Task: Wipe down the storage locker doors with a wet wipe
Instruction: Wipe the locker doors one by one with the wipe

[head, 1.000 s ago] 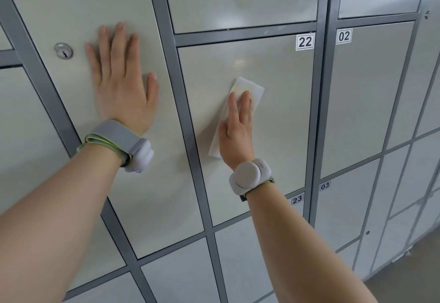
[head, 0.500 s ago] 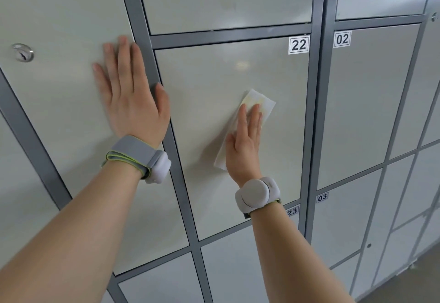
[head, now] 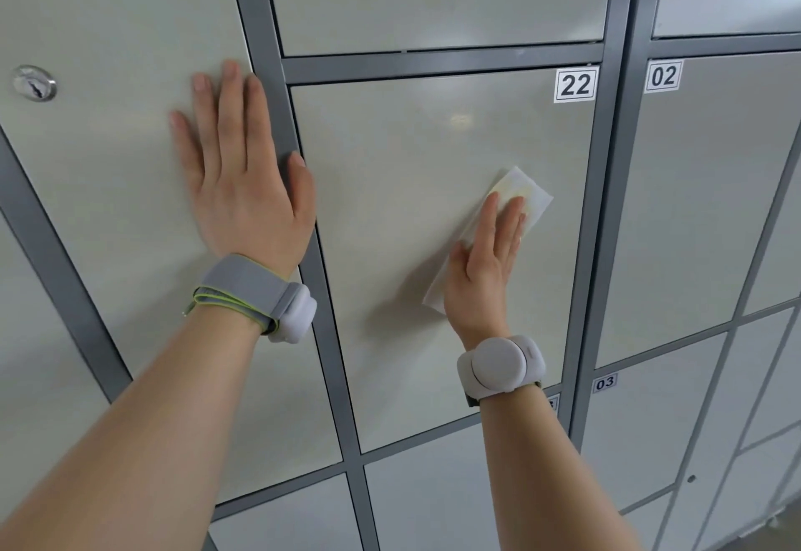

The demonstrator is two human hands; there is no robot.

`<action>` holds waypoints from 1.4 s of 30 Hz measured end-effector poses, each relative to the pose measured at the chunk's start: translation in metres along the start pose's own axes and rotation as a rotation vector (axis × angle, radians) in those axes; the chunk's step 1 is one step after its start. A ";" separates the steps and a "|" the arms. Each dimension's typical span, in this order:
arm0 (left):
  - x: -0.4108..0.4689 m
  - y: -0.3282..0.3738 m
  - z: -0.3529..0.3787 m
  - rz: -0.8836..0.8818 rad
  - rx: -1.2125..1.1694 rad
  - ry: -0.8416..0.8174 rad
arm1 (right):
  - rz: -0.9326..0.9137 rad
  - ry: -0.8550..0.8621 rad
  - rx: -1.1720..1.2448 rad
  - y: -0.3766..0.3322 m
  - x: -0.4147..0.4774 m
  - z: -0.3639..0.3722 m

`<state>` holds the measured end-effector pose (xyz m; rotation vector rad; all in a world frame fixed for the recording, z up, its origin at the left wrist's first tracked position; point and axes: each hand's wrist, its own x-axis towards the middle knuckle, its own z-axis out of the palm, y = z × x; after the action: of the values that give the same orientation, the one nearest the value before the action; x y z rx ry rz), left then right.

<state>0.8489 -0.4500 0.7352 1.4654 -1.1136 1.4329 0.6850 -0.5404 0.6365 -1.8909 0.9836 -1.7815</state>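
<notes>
Pale grey locker door 22 (head: 390, 203) fills the middle of the head view. My right hand (head: 483, 264) lies flat with straight fingers on a white wet wipe (head: 526, 195), pressing it against the right half of that door. Part of the wipe shows above the fingertips and part below the thumb; the rest is hidden under the palm. My left hand (head: 242, 173) presses flat, fingers spread, on the neighbouring door to the left (head: 108, 160), with its thumb over the dark grey frame strip (head: 268, 43). Both wrists wear grey bands.
A round key lock (head: 34, 83) sits on the left door. Door 02 (head: 715, 203) and door 03 (head: 650, 420) lie to the right, past a vertical frame post (head: 607, 160). More doors run above and below. Grey floor (head: 776, 539) shows at the bottom right corner.
My right hand has slid the wipe to the right and slightly down across door 22. My left hand has shifted right along its door, its thumb now over the frame strip.
</notes>
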 end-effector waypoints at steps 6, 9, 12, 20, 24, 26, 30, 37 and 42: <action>-0.001 -0.001 0.001 -0.002 -0.016 0.020 | -0.160 -0.021 -0.018 0.000 0.011 -0.002; -0.001 -0.001 0.001 -0.007 -0.015 0.026 | -0.091 0.027 -0.012 0.016 0.006 -0.005; -0.001 -0.001 0.001 -0.008 -0.012 0.029 | 0.007 0.034 0.030 0.027 0.003 -0.011; -0.001 0.000 0.002 0.000 -0.015 0.052 | -0.094 -0.073 -0.022 0.015 0.019 -0.023; -0.002 0.000 0.002 -0.016 -0.043 0.053 | -0.136 -0.065 -0.043 0.025 0.020 -0.025; -0.004 0.004 0.003 -0.038 -0.047 0.045 | -0.104 -0.048 -0.031 0.031 0.019 -0.026; -0.011 0.009 0.005 -0.070 -0.037 0.038 | -0.015 -0.027 -0.003 0.044 0.011 -0.032; -0.029 0.016 0.007 -0.094 -0.040 0.029 | -0.021 -0.044 0.000 0.031 0.023 -0.034; -0.035 0.013 0.009 -0.060 -0.008 0.026 | -0.117 -0.011 -0.073 0.039 0.031 -0.035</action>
<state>0.8400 -0.4599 0.6991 1.4588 -1.0495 1.4007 0.6408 -0.5824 0.6366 -2.0399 0.9640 -1.8204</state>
